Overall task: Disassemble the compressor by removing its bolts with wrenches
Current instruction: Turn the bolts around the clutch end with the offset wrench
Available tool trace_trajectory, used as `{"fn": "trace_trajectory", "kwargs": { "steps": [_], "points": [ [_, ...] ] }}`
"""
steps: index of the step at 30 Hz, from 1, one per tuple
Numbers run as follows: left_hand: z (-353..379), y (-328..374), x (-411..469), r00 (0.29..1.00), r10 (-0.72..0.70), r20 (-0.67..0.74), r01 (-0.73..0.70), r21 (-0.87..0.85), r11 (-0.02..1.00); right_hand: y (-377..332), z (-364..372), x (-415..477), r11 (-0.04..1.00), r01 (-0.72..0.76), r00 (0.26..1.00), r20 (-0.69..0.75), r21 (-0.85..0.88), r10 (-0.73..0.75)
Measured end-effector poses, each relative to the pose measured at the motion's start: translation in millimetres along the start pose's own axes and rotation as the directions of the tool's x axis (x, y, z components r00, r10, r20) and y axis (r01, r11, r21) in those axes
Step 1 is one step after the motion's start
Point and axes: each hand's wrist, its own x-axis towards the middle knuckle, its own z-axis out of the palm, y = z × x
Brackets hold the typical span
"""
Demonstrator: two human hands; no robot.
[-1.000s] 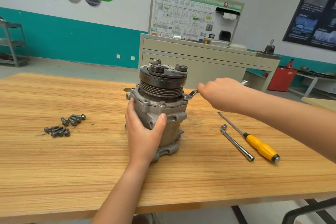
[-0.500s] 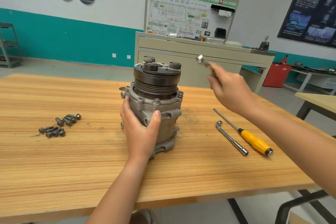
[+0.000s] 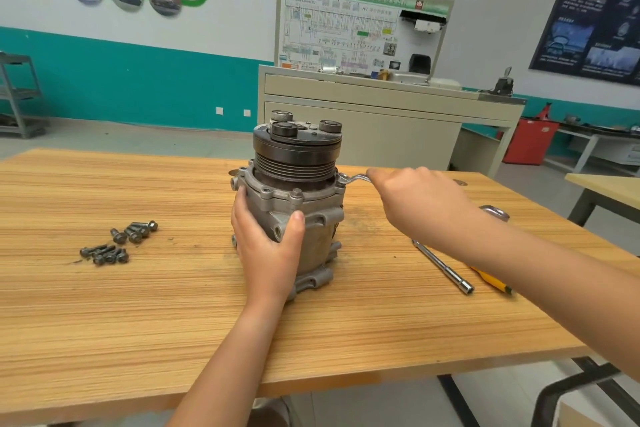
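A grey metal compressor [image 3: 311, 218] with a black pulley on top stands upright in the middle of the wooden table [image 3: 173, 322]. My left hand [image 3: 268, 253] grips its body from the front, thumb on the right side. My right hand [image 3: 419, 204] holds a silver wrench [image 3: 353, 178] whose ring end sits on a bolt at the right side of the compressor's flange. Another bolt [image 3: 296, 192] shows on the flange's front. Several removed bolts [image 3: 117, 243] lie loose on the table to the left.
An L-shaped socket wrench [image 3: 443, 267] and a yellow-handled screwdriver [image 3: 491, 282] lie on the table right of the compressor, partly under my right forearm. Another wrench end [image 3: 495, 211] shows beyond my wrist. A beige cabinet [image 3: 381, 121] stands behind the table.
My right hand had lifted the wrench off the compressor into the air; now it has come back down and set the ring end on the right flange bolt. My left hand has kept its grip.
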Motion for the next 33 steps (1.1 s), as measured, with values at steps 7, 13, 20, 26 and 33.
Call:
{"fn": "trace_trajectory", "kwargs": {
  "steps": [7, 13, 20, 26, 33],
  "points": [
    [-1, 3, -1, 1.0, 0.001, 0.002, -0.001, -0.022, 1.0, -22, -21, 4, 0.987, 0.061, 0.992, 0.114, -0.149, -0.044],
    [-3, 2, -1, 1.0, -0.006, 0.01, 0.007, -0.017, 1.0, 1, -11, 13, 0.975, 0.134, 0.989, 0.092, -0.178, -0.119],
    [-1, 0, -1, 1.0, -0.007, 0.004, 0.007, 0.008, 1.0, 20, 8, 39, 0.97, 0.137, 0.99, 0.039, -0.2, -0.132],
    [-1, 1, 0, 1.0, 0.016, -0.012, -0.016, 0.037, 0.999, 3, 27, 75, 0.978, 0.136, 0.985, -0.084, -0.159, -0.151],
    [-2, 2, 0, 1.0, -0.001, 0.012, 0.0, 0.026, 1.0, 23, 11, 31, 0.968, -0.023, 0.945, -0.311, 0.25, 0.103]
  ]
}}
